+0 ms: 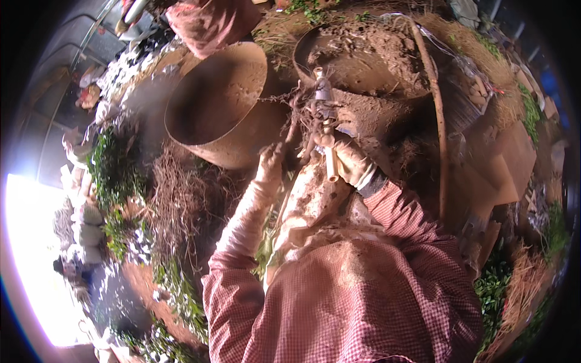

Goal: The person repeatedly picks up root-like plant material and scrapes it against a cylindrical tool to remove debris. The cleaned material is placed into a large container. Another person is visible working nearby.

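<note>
My left hand (pixel 271 159), in a soiled pale glove, is closed at the lower end of a brown branching root (pixel 294 115). My right hand (pixel 350 156), also gloved, grips a tool with a pale tubular handle (pixel 332 165). The tool's greyish body (pixel 323 90) rises above that hand, and a second pale tube end (pixel 318 71) shows at its top. Thin dark roots tangle around the tool's middle, so its jaws or blade cannot be made out. Below the hands, a mud-stained pale cloth (pixel 313 195) covers my lap.
An open tan tub (pixel 245 140) leans at the left. A muddy basin (pixel 363 102) holds wet soil ahead. Bundled bare roots (pixel 174 195) lie left, leafy cuttings (pixel 113 168) beyond. A long stick (pixel 436 100) and cardboard (pixel 508 168) are at the right; a reddish sack (pixel 213 22) stands behind.
</note>
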Available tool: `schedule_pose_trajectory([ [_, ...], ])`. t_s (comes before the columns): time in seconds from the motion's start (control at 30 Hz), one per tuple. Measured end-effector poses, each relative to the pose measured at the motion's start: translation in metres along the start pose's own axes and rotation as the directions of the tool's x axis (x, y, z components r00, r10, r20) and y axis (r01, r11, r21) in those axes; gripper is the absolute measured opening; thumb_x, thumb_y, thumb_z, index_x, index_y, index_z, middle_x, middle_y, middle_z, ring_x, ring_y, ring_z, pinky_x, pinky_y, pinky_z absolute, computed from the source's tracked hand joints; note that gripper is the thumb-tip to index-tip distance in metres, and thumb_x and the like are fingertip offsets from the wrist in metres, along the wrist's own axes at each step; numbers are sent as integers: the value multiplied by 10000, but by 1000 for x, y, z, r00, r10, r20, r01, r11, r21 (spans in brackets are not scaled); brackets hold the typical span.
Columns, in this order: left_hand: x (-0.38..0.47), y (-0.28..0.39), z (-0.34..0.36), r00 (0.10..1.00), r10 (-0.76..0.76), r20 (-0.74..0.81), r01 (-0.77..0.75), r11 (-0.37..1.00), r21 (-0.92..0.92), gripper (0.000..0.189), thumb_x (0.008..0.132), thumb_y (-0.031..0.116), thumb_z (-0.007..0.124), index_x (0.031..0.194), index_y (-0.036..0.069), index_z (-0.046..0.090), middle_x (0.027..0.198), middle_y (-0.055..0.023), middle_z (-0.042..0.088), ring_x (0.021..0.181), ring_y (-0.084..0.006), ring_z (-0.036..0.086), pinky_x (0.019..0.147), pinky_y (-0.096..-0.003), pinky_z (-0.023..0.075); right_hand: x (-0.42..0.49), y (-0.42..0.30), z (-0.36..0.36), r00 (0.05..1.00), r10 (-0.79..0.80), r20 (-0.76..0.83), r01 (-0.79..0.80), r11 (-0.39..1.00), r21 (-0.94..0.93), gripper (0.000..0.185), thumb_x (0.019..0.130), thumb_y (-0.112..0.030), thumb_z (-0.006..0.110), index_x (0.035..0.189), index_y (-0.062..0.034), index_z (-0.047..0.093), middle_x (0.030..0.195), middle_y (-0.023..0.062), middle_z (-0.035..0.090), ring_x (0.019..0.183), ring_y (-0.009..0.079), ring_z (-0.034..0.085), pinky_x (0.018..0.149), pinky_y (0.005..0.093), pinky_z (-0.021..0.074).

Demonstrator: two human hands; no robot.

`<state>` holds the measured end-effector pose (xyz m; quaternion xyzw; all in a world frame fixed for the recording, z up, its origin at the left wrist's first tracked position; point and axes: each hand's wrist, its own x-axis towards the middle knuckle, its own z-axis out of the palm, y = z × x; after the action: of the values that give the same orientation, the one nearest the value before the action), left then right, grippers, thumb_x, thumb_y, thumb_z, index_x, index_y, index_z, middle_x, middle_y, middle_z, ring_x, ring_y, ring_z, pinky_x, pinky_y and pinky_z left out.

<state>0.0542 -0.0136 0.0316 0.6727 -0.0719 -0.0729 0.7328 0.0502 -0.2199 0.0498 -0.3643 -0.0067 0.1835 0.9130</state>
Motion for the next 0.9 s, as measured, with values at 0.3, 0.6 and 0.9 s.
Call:
schedule_pose_trajectory([
  [0.3,-19,-7,35,993,-96,71,110,970,-216,492,943,443,538,1119,-13,592,861,-104,671,592,-156,619,519,-273,495,-15,-6,-11,998,-61,5,61,998,-28,236,867,-149,674,1080,-80,599,914,33,640,823,147,626,725,284,536],
  [0.6,-6,-17,11,984,174,41,-167,975,-144,458,940,421,546,1173,26,544,996,-132,674,663,-178,659,562,-291,522,-27,-13,-15,999,-35,-17,36,998,47,235,851,-152,695,1060,-108,596,943,2,639,843,138,627,724,282,549],
  [0.9,-18,-42,38,998,36,-58,-52,946,-321,245,956,196,549,1161,63,544,934,-49,627,755,-125,598,634,-245,509,-31,3,-34,986,53,157,-97,951,292,187,887,-92,634,1066,-98,585,1042,34,621,975,174,606,868,337,523],
])
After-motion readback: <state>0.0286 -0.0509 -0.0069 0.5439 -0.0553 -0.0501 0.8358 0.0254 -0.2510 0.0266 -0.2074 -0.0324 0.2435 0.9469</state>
